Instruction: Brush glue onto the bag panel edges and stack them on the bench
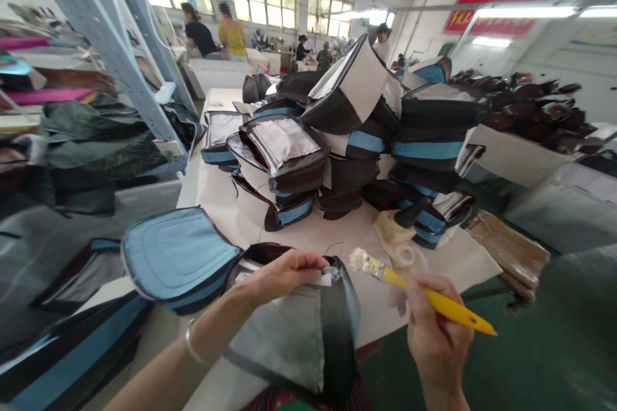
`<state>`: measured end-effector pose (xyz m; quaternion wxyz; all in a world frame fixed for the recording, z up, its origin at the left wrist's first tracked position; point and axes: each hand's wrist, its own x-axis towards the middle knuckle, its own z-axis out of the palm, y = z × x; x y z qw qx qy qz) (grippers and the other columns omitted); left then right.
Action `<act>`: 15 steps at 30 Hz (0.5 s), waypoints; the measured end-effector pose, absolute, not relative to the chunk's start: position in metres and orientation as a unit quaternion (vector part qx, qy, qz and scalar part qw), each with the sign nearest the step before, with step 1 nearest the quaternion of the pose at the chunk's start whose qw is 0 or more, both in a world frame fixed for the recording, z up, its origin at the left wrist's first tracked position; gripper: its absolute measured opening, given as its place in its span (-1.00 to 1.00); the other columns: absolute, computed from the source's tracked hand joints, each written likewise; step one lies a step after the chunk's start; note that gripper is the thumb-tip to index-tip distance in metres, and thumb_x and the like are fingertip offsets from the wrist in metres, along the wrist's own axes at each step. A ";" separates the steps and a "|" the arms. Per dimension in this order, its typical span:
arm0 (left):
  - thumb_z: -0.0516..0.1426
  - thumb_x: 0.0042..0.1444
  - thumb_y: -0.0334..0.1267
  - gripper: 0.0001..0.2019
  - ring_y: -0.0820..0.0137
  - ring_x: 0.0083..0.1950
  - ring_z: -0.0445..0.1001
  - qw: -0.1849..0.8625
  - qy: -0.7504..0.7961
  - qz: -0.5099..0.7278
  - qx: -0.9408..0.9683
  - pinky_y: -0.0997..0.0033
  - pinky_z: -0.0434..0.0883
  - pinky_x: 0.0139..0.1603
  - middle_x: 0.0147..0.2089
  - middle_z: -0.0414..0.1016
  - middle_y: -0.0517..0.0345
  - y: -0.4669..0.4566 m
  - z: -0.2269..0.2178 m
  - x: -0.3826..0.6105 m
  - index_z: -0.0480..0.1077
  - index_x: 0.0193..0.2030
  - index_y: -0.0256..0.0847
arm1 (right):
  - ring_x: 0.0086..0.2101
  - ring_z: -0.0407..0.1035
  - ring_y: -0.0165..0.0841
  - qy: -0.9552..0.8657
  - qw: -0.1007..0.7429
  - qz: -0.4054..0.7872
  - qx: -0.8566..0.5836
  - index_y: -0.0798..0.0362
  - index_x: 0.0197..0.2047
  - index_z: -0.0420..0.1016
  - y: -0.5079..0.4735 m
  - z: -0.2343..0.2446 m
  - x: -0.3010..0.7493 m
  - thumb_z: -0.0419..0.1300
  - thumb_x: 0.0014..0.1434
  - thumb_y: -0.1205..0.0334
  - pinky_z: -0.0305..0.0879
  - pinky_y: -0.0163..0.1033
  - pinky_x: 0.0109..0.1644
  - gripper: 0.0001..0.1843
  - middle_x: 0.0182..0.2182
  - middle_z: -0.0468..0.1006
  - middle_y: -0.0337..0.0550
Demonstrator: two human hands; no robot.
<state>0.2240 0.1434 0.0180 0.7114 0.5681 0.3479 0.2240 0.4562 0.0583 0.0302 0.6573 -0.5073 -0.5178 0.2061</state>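
One yellow-handled brush (456, 308) gripped in right hand (434, 334); left hand (284, 276) pinches one grey bag panel (284, 340).

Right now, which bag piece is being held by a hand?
The black-edged grey bag piece, pinched in the left hand; the stacked pieces lie farther off, untouched.

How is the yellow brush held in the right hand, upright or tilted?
Tilted: the yellow brush lies almost level in the right hand, its pale bristles pointing forward and left.
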 end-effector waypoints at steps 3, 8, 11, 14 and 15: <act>0.19 0.08 -0.02 -0.65 0.37 -0.27 0.40 0.731 0.322 0.219 0.561 0.44 0.30 -0.22 -0.25 0.51 0.10 0.130 0.019 0.227 0.48 -0.14 -0.27 | -0.56 0.30 -0.46 -0.477 0.674 0.258 -0.502 0.04 -0.22 0.41 0.055 0.025 0.464 0.17 0.29 0.24 0.24 -0.37 -0.51 -0.94 -0.51 0.43 -0.28; 0.32 -0.16 0.03 -0.56 0.15 -0.15 0.45 0.592 0.523 0.317 0.525 0.42 0.34 -0.25 -0.32 0.53 0.10 0.104 0.007 0.249 0.51 -0.21 -0.24 | -0.56 0.33 -0.45 -0.463 0.675 0.294 -0.493 0.04 -0.26 0.42 0.059 0.017 0.463 0.19 0.27 0.24 0.24 -0.38 -0.54 -0.93 -0.53 0.42 -0.28; 0.32 -0.16 0.00 -0.63 0.21 -0.25 0.45 0.572 0.549 0.342 0.504 0.44 0.32 -0.33 -0.39 0.51 0.14 0.100 0.003 0.257 0.51 -0.30 -0.24 | -0.58 0.32 -0.46 -0.474 0.678 0.300 -0.475 0.04 -0.26 0.42 0.063 0.020 0.458 0.19 0.27 0.25 0.22 -0.39 -0.55 -0.93 -0.56 0.41 -0.31; 0.28 -0.04 -0.02 -0.68 0.37 -0.41 0.40 0.666 0.467 0.319 0.486 0.49 0.29 -0.42 -0.44 0.47 0.18 0.102 0.003 0.254 0.47 -0.32 -0.26 | -0.59 0.31 -0.47 -0.483 0.666 0.327 -0.465 0.03 -0.25 0.40 0.067 0.027 0.453 0.18 0.28 0.25 0.21 -0.41 -0.55 -0.94 -0.57 0.41 -0.33; 0.28 -0.02 -0.02 -0.68 0.40 -0.42 0.39 0.692 0.443 0.312 0.478 0.49 0.29 -0.42 -0.43 0.48 0.17 0.103 0.002 0.252 0.47 -0.30 -0.27 | -0.59 0.30 -0.47 -0.488 0.659 0.337 -0.463 0.02 -0.25 0.40 0.068 0.029 0.450 0.17 0.29 0.24 0.21 -0.41 -0.55 -0.93 -0.57 0.41 -0.33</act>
